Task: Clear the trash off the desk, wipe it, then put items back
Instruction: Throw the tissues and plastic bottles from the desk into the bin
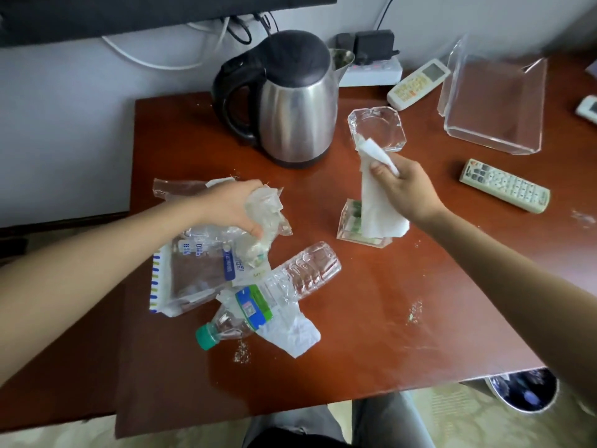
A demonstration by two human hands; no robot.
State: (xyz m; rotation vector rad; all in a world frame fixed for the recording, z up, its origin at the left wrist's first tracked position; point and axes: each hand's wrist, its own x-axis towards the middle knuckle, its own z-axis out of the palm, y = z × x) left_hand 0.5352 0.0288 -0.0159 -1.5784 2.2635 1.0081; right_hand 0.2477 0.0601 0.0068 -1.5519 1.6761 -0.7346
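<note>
My left hand [232, 205] grips a crumpled clear plastic wrapper [269, 205] above the left part of the brown desk [371, 302]. Under it lie a clear packet with blue print [193, 273], an empty plastic bottle with a green cap [274, 292] on its side, and a white tissue [290, 331]. My right hand [403, 185] pinches a white tissue [374, 202] that hangs down in front of a small clear holder [350, 227]. Crumbs [415, 310] speckle the desk.
A steel kettle [290, 101] stands at the back. Right of it are a glass ashtray [378, 127], a white remote [416, 84], a clear acrylic tray [494, 101] and a grey remote [505, 185]. A bin [523, 394] stands below the desk's front right corner.
</note>
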